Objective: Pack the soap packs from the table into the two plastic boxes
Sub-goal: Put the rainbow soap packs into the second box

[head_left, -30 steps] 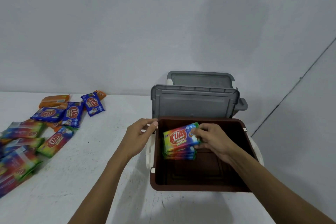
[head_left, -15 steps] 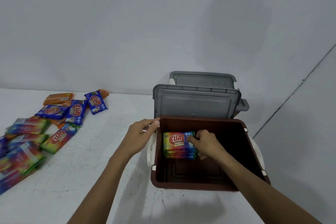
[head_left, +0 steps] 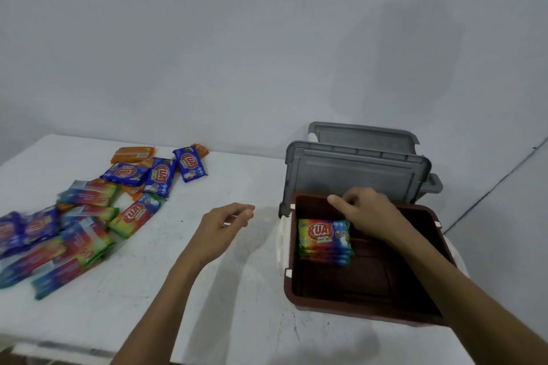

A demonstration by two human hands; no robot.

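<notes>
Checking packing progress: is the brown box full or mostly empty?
Mostly empty: brown box holds only one stack of soap packs, by its left wall.

White table: loose soap packs left, brown box right.

Just below and left of the right hand, a stack of soap packs fills the far-left corner of the brown box, close against its left wall. Nearer the person and to the right of that hand, the box floor shows bare and is open from above. Just beyond the hand the raised grey lid stands like a wall, with a second lid behind it. Bare table lies between the left hand and the box. Further left of that hand, loose soap packs crowd the tabletop.
</notes>
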